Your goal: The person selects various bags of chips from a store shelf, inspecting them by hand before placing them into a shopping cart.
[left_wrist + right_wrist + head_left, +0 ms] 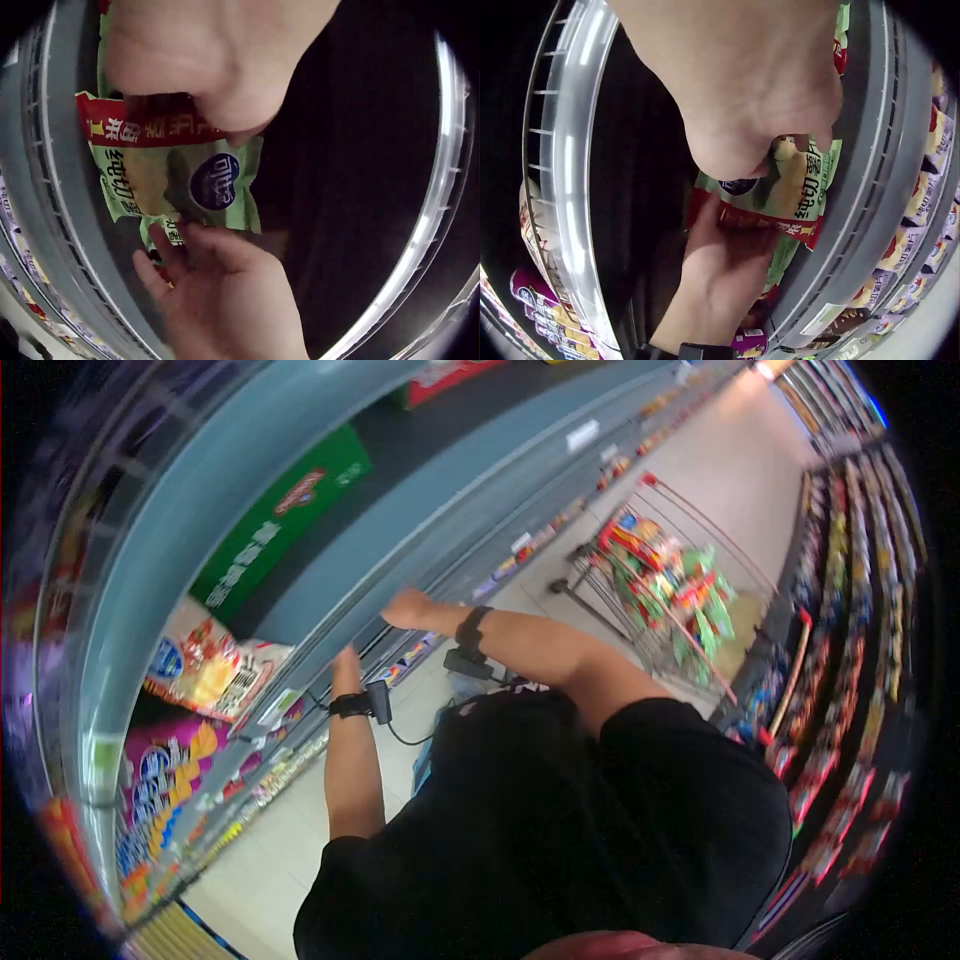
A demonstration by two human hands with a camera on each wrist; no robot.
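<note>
Both hands reach into a dark shelf, my left hand [346, 668] nearer the front of the head view and my right hand [406, 610] farther along. They hold a green potato-chip bag [154, 176] with a red band and a blue oval logo. In the right wrist view, the left thumb lies over the red band, while the curled right hand [769, 97] grips the opposite green side. A second green bag [781, 262] shows partly beneath the held one. The shelf hides the bags in the head view.
Clear lipped shelf edges [592, 187] frame the compartment. Purple chip bags [165, 780] and a white-and-red bag [210, 670] sit to the left. A green box [285, 510] lies on the shelf above. Behind at right stands a shopping cart [640, 635] with several bags, in the aisle.
</note>
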